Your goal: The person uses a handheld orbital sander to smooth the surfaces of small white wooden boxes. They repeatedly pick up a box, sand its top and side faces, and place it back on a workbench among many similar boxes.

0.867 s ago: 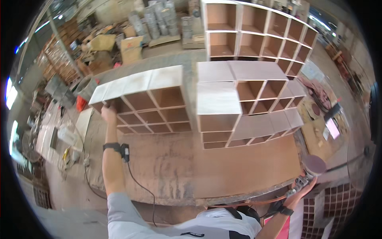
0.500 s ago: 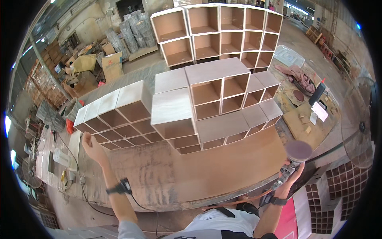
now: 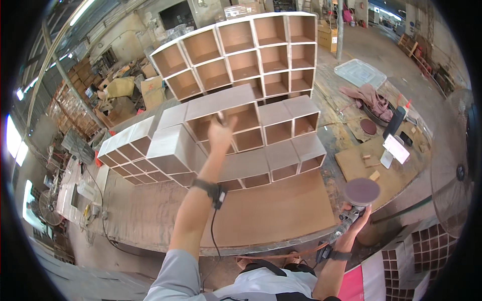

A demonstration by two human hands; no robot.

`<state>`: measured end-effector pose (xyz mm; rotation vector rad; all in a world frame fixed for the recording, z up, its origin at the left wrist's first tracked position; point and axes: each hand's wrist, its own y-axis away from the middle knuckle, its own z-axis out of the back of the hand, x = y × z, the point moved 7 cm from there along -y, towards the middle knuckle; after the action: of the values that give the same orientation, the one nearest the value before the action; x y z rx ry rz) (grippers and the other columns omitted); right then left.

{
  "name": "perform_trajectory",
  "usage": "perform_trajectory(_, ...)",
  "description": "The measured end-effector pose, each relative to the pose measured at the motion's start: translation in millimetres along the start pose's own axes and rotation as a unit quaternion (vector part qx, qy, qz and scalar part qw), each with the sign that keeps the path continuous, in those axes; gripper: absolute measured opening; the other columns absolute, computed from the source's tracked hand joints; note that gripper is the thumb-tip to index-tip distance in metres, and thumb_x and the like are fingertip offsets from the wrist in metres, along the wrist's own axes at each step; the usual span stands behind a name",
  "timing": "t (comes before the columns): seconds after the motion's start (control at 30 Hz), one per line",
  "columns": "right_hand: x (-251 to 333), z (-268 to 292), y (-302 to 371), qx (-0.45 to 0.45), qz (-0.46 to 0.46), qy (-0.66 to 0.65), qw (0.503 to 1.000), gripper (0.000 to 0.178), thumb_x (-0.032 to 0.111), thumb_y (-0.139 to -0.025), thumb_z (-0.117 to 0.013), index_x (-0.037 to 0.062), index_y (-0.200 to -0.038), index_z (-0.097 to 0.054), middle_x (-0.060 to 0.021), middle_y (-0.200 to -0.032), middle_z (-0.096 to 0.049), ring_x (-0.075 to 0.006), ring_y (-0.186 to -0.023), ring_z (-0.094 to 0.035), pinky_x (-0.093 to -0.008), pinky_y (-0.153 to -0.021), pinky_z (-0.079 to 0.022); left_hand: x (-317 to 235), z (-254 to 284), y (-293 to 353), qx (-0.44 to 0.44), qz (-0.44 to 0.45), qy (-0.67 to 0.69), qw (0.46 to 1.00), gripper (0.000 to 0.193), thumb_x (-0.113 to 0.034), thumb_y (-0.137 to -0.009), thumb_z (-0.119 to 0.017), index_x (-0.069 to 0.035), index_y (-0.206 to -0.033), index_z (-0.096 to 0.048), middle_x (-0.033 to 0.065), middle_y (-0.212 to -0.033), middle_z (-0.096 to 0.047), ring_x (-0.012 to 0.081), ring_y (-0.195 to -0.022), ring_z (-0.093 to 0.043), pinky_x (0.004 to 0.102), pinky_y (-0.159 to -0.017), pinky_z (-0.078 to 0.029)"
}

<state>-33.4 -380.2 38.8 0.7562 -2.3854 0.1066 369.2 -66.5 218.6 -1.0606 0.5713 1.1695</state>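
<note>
My right hand (image 3: pixel 358 222) is wrapped round the body of an air-powered disc sander (image 3: pixel 346 218), whose round purple-brown pad (image 3: pixel 362 191) faces up. A hose runs from the tool down past my wrist. My left hand (image 3: pixel 221 134) is stretched forward, in front of the open compartments of a stepped wooden cubby unit (image 3: pixel 251 163) with whitish outer faces and brown insides. Motion smears its fingers, so I cannot make out whether they touch the unit or hold anything. A lower cubby unit (image 3: pixel 133 158) stands at the left.
Behind stands a taller cubby shelf (image 3: pixel 241 55). On the worktable's right lie a clear plastic lid (image 3: pixel 360 73), a cloth (image 3: pixel 371 100) in a dark basin, a spare sanding disc (image 3: pixel 368 126) and a phone on a stand (image 3: pixel 395 149). A large fan (image 3: pixel 454 170) stands far right.
My left hand has swung from the left unit rightward and forward to the stepped unit. The view has turned right. My right hand still grips the sander.
</note>
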Motion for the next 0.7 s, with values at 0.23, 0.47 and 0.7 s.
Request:
perform_trajectory(0.23, 52.3, 32.7, 9.2, -0.082, 0.004, 0.066, 0.994, 0.039, 0.046, -0.100, -0.048, 0.0113, -0.114, -0.060, -0.0032, -0.096, -0.065, -0.0164, -0.083, -0.062, -0.0317, -0.071, -0.049, 26.8, -32.8, -45.4, -0.100, -0.001, -0.149, 0.984, 0.059, -0.054, -0.082, -0.073, 0.003, -0.095, -0.072, 0.0237, -0.091, -0.072, 0.0392, -0.088, -0.070, 0.0442, -0.080, -0.053)
perform_trajectory(0.47, 27.6, 32.6, -19.0, -0.034, -0.063, -0.080, 0.994, 0.038, 0.044, -0.094, -0.060, 0.0081, -0.103, -0.062, -0.0066, -0.084, -0.067, -0.0221, -0.067, -0.064, -0.0337, -0.057, -0.054, -6.0, -6.2, -30.6, -0.150, -0.067, -0.194, 0.967, 0.044, -0.032, -0.087, -0.066, 0.012, -0.085, -0.068, 0.0316, -0.084, -0.068, 0.0454, -0.089, -0.068, 0.0484, -0.080, -0.052)
perform_trajectory(0.7, 28.7, 4.2, -25.0, 0.061, -0.091, -0.068, 0.992, 0.038, 0.042, -0.094, -0.059, 0.0065, -0.106, -0.061, -0.0081, -0.087, -0.066, -0.0225, -0.070, -0.065, -0.0346, -0.059, -0.054, -40.3, -11.5, 142.2, -0.051, -0.209, -0.064, 0.974, 0.027, -0.010, -0.092, -0.056, 0.009, -0.109, -0.063, 0.0238, -0.106, -0.068, 0.0393, -0.102, -0.063, 0.0460, -0.089, -0.047)
